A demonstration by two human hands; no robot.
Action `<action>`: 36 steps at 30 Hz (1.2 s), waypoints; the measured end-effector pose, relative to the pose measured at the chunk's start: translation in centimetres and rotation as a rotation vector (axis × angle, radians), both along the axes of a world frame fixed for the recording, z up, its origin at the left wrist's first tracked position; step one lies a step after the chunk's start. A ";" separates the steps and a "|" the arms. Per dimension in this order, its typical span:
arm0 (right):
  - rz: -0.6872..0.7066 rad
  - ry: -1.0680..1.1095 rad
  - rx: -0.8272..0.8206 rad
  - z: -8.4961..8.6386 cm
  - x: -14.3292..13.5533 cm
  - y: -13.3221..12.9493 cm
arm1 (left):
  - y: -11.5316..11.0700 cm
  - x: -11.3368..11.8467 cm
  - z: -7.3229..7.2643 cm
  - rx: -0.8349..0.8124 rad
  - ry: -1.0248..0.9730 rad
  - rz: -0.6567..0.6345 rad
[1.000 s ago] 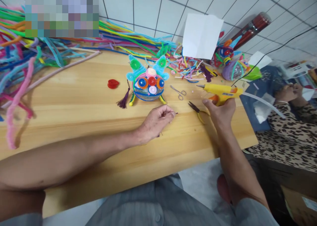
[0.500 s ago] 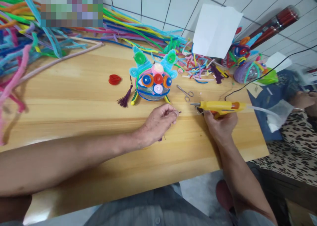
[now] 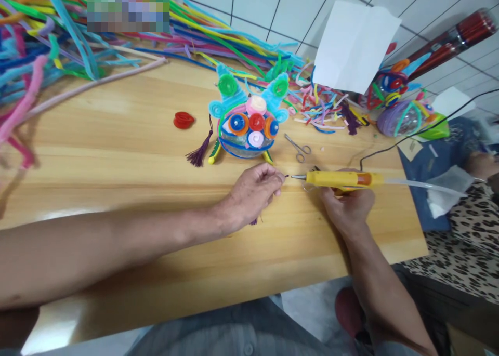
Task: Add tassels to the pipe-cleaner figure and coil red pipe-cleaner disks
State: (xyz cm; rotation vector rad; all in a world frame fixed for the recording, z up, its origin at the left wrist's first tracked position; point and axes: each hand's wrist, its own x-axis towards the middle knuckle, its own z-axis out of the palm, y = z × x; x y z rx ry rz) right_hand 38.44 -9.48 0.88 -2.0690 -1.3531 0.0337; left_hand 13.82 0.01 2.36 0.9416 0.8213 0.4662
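My left hand (image 3: 257, 192) pinches a dark purple tassel; its thin tip (image 3: 287, 176) pokes out past the fingertips and some fringe (image 3: 253, 222) shows below the hand. In my right hand (image 3: 349, 205) is a yellow glue gun (image 3: 331, 178), its metal nozzle right beside that tip. Behind my left hand stands a colourful animal-head figure (image 3: 249, 124) with blue ears and round eyes. A purple tassel (image 3: 200, 149) hangs at the figure's left side. Small scissors (image 3: 298, 148) lie to its right, and a red coil (image 3: 183, 120) lies to its left.
Fuzzy coloured stems (image 3: 234, 39) are heaped along the back and left of the wooden table (image 3: 117, 174). Cut pieces (image 3: 323, 109), a white sheet (image 3: 353, 47) and more figures (image 3: 399, 118) are at the back right. A black cable (image 3: 421, 130) crosses there. A person in leopard print sits at right.
The glue gun has moved left, bringing its nozzle up to the tip held in my left hand. The view has shifted slightly, while my left hand keeps its pinch.
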 end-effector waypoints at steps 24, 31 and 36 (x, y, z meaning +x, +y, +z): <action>0.077 -0.218 0.083 -0.6 1.0 -0.3 | 0.0 0.1 0.5 -0.020 -0.007 0.010; 0.114 -0.261 0.084 -0.7 1.0 -0.3 | 0.0 0.0 0.7 -0.017 -0.001 0.005; 0.115 -0.244 0.096 -0.9 1.1 -0.4 | 0.0 0.1 0.7 -0.022 0.005 0.003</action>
